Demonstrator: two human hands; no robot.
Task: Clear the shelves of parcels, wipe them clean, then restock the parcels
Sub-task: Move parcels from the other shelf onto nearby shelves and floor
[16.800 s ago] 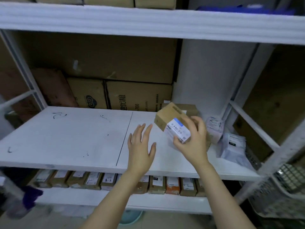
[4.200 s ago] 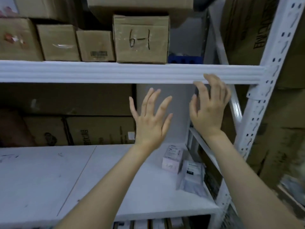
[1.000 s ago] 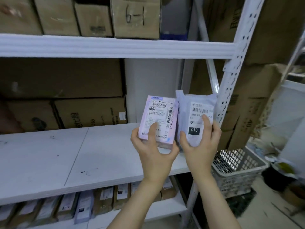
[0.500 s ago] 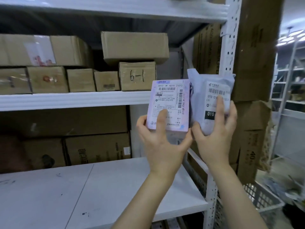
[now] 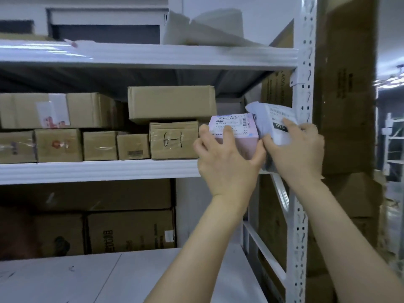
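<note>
The left hand [image 5: 227, 165] grasps a pink box [image 5: 235, 133] and the right hand [image 5: 297, 152] a grey mailer bag [image 5: 274, 119], both at the middle shelf's [image 5: 98, 171] right end.

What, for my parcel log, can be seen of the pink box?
The pink box is closed, pale pink, seemingly cardboard, with a white label and barcode on its tilted upper face. The left hand grips it from the front, a finger on the label, at the right end of the middle shelf, just right of the 6-1 carton. The grey bag in the right hand touches its right side. Whether it rests on the shelf is hidden.
</note>
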